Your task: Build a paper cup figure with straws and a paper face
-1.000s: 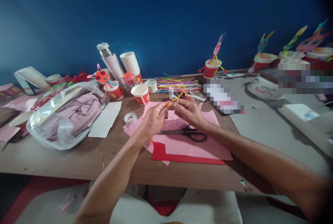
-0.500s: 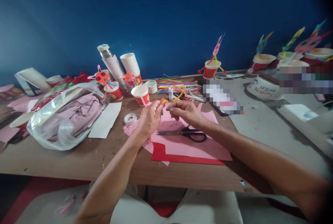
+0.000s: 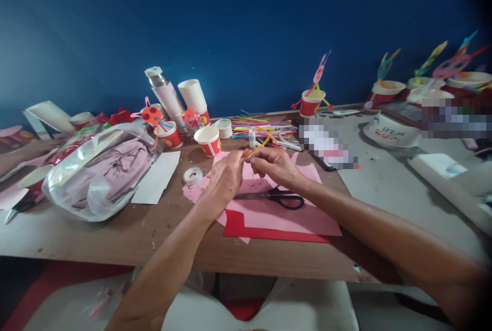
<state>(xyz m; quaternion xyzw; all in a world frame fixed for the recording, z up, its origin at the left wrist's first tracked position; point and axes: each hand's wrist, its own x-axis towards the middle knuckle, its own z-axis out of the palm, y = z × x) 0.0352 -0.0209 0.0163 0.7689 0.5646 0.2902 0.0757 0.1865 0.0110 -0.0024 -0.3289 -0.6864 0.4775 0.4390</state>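
My left hand is closed around a small red and orange-yellow piece, apparently pipe cleaners, whose tip pokes out past the fingers. Facing it, my right hand is pinched, with thumb and fingertips right at that tip; whatever lies in the pinch is too small to make out. Both hands hover above a pink sheet. Black-handled scissors lie on the sheet beneath my right wrist, their blade tips hidden by my left hand. Under the pink sheet a red sheet shows. A tape roll sits left of my left hand.
Behind my hands lie a paper cup, a small white bottle and loose pipe cleaners. A plastic bag with cloth fills the left. Cup figures stand along the wall. Another person's arm reaches in at far left.
My left hand has turned and moved right, so its fingertips now meet those of my right hand and less of the red and yellow piece shows. My right hand has barely moved.
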